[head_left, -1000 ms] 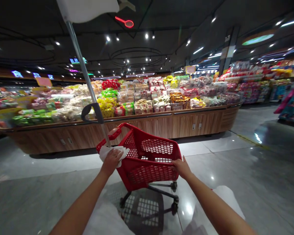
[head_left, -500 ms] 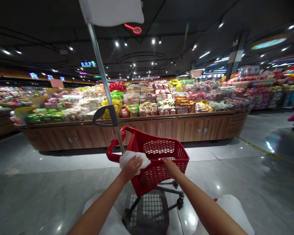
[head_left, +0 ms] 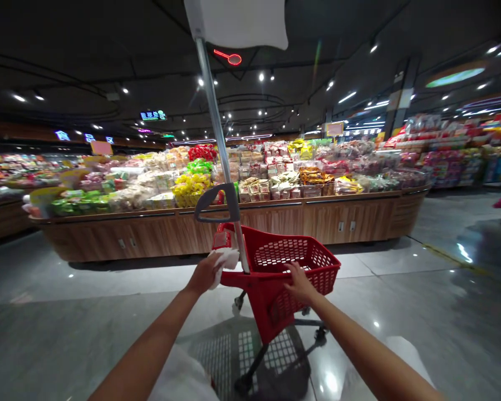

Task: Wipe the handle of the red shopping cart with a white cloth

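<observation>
A small red shopping cart [head_left: 313, 257] with a mesh basket stands on the glossy floor in front of me. My left hand [head_left: 205, 273] is closed on a white cloth [head_left: 225, 259] pressed against the cart's red handle end. My right hand [head_left: 298, 283] grips the near rim of the basket. A grey metal pole [head_left: 221, 150] rises from the cart beside my left hand, with a grey loop handle [head_left: 217, 201] partway up and a white sign [head_left: 240, 22] at the top.
A long wooden display island [head_left: 275, 220] piled with packaged snacks runs across the aisle behind the cart. More stocked shelves [head_left: 451, 150] stand at the right and far left. Grey tiled floor [head_left: 421, 312] surrounds the cart.
The cart has swung round so its basket now points right. My left hand with the cloth has moved along the handle to its end, and my right hand has shifted on the rim.
</observation>
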Available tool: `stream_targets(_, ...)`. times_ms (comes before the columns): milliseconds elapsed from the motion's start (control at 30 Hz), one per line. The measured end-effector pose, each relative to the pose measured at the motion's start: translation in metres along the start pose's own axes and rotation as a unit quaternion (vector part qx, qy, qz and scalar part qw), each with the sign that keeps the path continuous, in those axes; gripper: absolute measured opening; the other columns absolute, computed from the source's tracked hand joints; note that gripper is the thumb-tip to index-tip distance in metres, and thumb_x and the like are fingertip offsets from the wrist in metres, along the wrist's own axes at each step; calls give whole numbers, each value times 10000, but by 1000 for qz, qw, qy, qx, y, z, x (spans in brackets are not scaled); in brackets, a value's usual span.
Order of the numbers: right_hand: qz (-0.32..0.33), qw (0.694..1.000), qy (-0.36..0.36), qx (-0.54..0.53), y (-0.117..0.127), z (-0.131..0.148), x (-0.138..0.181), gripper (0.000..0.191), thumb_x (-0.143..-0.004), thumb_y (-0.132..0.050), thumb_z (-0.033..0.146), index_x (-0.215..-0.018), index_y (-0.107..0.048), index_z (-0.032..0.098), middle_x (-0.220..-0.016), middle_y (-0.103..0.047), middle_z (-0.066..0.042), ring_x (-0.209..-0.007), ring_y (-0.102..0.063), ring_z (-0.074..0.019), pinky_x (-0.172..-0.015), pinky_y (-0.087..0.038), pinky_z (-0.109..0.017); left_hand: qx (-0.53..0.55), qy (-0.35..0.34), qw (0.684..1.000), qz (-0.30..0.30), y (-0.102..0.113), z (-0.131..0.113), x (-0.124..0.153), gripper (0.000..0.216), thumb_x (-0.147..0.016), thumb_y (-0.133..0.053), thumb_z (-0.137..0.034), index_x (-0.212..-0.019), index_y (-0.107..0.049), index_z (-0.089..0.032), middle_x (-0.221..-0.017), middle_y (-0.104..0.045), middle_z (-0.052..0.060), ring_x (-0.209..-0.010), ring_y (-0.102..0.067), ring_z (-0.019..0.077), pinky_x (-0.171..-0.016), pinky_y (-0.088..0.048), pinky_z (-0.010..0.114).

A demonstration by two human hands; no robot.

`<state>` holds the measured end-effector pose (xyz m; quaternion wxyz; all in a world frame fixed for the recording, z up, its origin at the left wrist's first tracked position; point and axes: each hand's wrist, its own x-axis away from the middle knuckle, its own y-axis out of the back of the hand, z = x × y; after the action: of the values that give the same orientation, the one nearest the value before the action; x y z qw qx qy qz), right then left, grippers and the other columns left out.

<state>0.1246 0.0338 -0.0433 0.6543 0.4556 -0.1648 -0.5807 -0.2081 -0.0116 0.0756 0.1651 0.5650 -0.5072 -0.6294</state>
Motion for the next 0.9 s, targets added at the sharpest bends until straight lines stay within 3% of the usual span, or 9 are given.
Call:
stream_targets(67,-42,993,75,-87,-9,46,-6,673,-756,-560,263,-1387,-335,198,-1477,-317,-140,-1390,-249,-271,-1106,-260,-467,21,13,1000,-3,-12,-21,-9,285,-900,-385,-205,-1069,-612,-181,-1006,-677,76,-927,-635,207,-835,-520,328)
stream_targets(133,-101,976,99,-167,-17,87,-14,664,-774,-548,306,-1385,-307,213,-1404,-416,-119,-1314,-363,-256,-1073,-310,-430,32,26,999,-17,-24,-45,-13,248,-902,-385,-221,-977,-618,-180,-922,-669,72,-863,-631,204,-819,-520,340)
stream_targets(233,-218,951,-35,-217,-19,114,-22,441,-806,-482,341,-1215,-435,184,-1139,-587,-123,-1095,-509,-273,-1003,-356,-444,45,22,998,-41,-42,-81,-13,230,-909,-384,-229,-915,-611,-197,-874,-662,63,-866,-617,205,-902,-492,384)
stream_targets(333,-272,932,-104,-215,-3,99,-22,279,-777,-443,320,-1017,-489,185,-988,-612,-114,-960,-535,-273,-923,-393,-430,38,-33,999,-18,-56,-105,-13,233,-872,-423,-191,-1024,-599,-186,-1013,-666,85,-996,-603,225,-992,-446,425)
stream_targets(467,-242,934,-65,-255,28,60,-15,210,-698,-451,284,-898,-464,222,-862,-602,-44,-821,-551,-225,-779,-440,-345,-7,-111,992,64,-61,-101,-32,370,-802,-479,-138,-1165,-549,-164,-1222,-606,121,-1160,-546,247,-1052,-405,428)
stream_targets(667,-227,921,-7,-317,55,30,-6,175,-656,-436,257,-830,-434,233,-758,-548,9,-748,-546,-187,-716,-438,-294,-73,-62,991,95,-58,-78,-92,365,-804,-494,-120,-1159,-576,-151,-1196,-619,122,-1157,-541,240,-1044,-408,389)
stream_targets(800,-205,903,6,-377,63,15,-1,233,-648,-494,281,-871,-469,221,-778,-575,2,-752,-552,-186,-707,-441,-290,-70,-24,994,76,-62,-93,-112,283,-825,-496,-149,-1071,-632,-180,-1099,-667,80,-1050,-586,220,-959,-457,357)
stream_targets(900,-205,888,7,-411,70,1,-3,256,-616,-516,263,-867,-493,217,-766,-580,9,-742,-553,-185,-693,-442,-290,-25,-67,994,85,-71,-112,-112,230,-849,-515,-213,-1027,-659,-193,-1084,-683,67,-1042,-595,217,-946,-463,348)
